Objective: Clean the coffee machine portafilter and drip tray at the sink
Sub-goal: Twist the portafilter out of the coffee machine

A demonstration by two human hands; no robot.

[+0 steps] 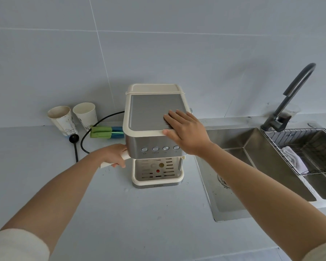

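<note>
Fingers of the left hand curl tight round the cream portafilter handle, which juts out to the left from under the machine; the filter head itself is hidden beneath the brew group. That forearm runs in from the near left, wrist bent slightly, knuckles up. The right hand lies flat and unclenched on the machine's top right front corner, fingers spread over the grey top plate, thumb along the cream front edge, gripping nothing. Its arm crosses in from the near right, passing over the near left corner of the sink.

The machine stands on the grey counter against the tiled wall, its drip tray seated at the base with its slotted grate facing near. Just right of the machine the counter ends at the sink rim; the left basin lies open, with a drain under the right forearm. A wire rack holding a white cloth spans the right basin, and a dark tap rises behind. Left of the machine, near the wall, stand two paper cups, with a black scoop, a black cord and green and blue brushes close by. Near counter in front is bare and broad.
</note>
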